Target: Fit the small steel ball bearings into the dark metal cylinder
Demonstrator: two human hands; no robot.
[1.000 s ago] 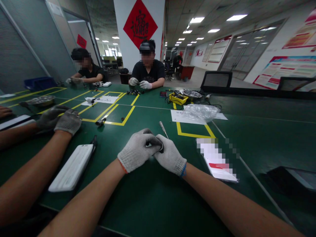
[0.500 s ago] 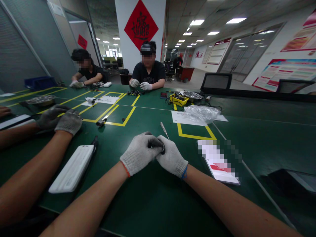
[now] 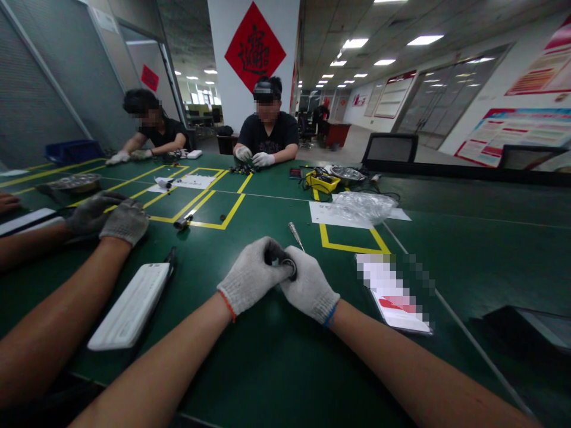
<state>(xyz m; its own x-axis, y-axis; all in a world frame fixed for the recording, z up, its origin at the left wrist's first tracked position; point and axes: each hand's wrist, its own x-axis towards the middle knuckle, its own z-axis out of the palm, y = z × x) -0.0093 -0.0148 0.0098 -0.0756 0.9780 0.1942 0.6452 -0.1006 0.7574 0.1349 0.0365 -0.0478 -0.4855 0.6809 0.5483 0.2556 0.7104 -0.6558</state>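
Note:
My left hand [image 3: 252, 274], in a white knit glove with an orange cuff edge, meets my right hand [image 3: 308, 286], whose glove has a blue cuff edge. Between them is a small round dark part with a shiny metal ring [image 3: 289, 267]. The right fingers are wrapped round it, largely hiding it. My left thumb and fingers pinch at its near-left side. Just beyond the right hand lies a screwdriver with a clear handle [image 3: 292, 229], its shaft pointing toward the glove.
A white power bank-like slab [image 3: 129, 306] lies left, a phone [image 3: 392, 294] right. A co-worker's gloved hands [image 3: 125, 220] rest at left. Ahead are a dark metal cylinder [image 3: 182, 223], plastic bag [image 3: 363, 207] and yellow tray [image 3: 322, 181]. Two people sit across the table.
My left fingers have shifted slightly, and the part's ringed face now shows more between my hands. Across the table, the person at left has moved one hand outward to the left.

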